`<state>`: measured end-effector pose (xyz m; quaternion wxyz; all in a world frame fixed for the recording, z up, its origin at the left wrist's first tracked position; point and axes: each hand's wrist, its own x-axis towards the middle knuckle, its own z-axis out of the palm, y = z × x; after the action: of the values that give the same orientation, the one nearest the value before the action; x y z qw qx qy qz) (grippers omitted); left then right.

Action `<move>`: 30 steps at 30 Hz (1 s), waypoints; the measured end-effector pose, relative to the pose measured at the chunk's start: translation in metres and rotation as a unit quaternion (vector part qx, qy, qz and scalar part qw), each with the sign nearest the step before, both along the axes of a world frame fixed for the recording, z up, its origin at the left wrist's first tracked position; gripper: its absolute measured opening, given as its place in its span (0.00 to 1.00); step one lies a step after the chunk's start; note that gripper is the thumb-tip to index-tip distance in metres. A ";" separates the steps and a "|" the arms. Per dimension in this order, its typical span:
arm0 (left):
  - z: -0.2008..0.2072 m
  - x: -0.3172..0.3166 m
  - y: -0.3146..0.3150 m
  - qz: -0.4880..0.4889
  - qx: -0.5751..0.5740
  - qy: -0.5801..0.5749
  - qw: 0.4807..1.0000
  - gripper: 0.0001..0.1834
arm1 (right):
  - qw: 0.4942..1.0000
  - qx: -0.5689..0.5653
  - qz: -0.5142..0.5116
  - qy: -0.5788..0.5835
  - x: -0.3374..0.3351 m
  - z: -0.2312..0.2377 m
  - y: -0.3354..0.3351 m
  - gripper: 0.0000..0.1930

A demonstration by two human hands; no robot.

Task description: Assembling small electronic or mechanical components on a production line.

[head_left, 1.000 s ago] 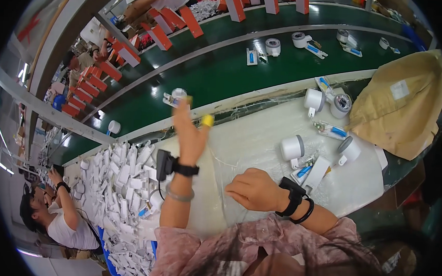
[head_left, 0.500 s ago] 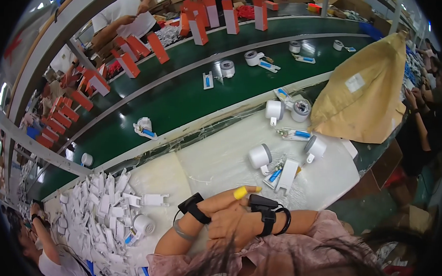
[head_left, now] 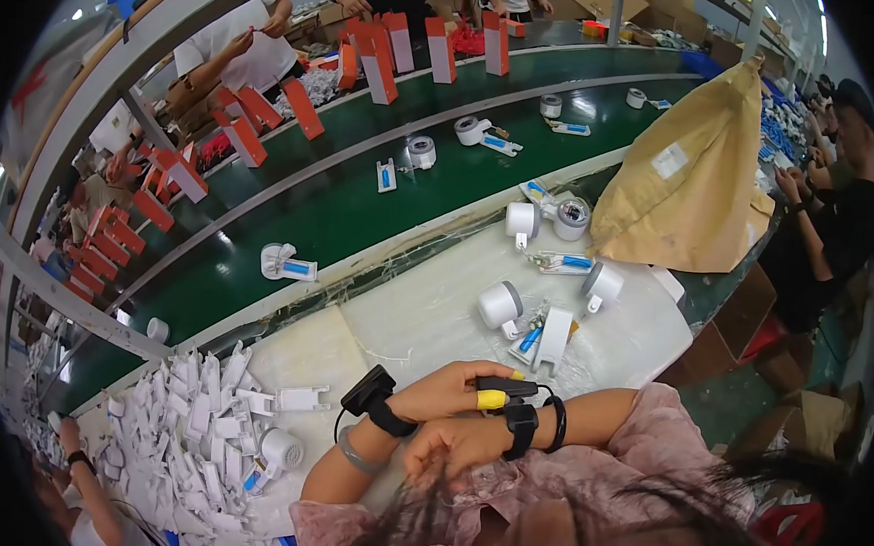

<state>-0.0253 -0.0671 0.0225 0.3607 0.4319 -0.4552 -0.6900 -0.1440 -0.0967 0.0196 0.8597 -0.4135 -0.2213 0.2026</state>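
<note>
My left hand (head_left: 441,392), with yellow covers on two fingertips, reaches across to my right wrist. Its fingers close around a small black device (head_left: 507,385) above the strap there. My right hand (head_left: 466,443) lies just below it with bent fingers; strands of hair partly cover them, and whatever they may hold is hidden. Another black device (head_left: 368,390) is strapped to my left wrist. Beyond my hands, a white rectangular housing (head_left: 553,340) leans over a blue part (head_left: 528,339) with wires. A round white lamp-like head (head_left: 499,306) with a grey rim stands beside them.
Many white plastic housings (head_left: 198,409) are heaped at the left. More round heads (head_left: 522,220) stand near a large brown paper sheet (head_left: 679,187). A green conveyor (head_left: 342,204) carries white parts, with orange boxes (head_left: 377,64) beyond. Other people (head_left: 826,214) work around.
My left hand's fingers have moved onto the black device at my right wrist, and its yellow fingertips now sit on either side. My right hand's fingers are more bent. The whole view has shifted slightly.
</note>
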 end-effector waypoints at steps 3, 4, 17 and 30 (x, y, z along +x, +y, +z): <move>0.006 -0.009 0.010 0.031 -0.007 0.013 0.999 0.25 | 0.976 0.133 0.120 0.126 -0.012 -0.004 0.007 0.10; 0.008 -0.012 0.012 0.031 -0.008 0.013 0.999 0.25 | 0.963 0.142 0.175 0.145 -0.016 -0.009 0.009 0.10; 0.011 0.022 0.013 0.325 -0.074 0.048 0.942 0.18 | 0.835 -0.458 -0.225 -0.208 0.012 -0.010 -0.020 0.10; 0.021 -0.009 0.028 0.540 -0.261 0.236 0.765 0.17 | 0.949 0.156 -0.105 0.252 0.015 -0.014 0.011 0.44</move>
<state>-0.0338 -0.0391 0.0437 0.8683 0.3193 -0.2100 -0.3163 -0.1295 -0.0852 0.0059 0.9576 -0.2307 0.0181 0.1717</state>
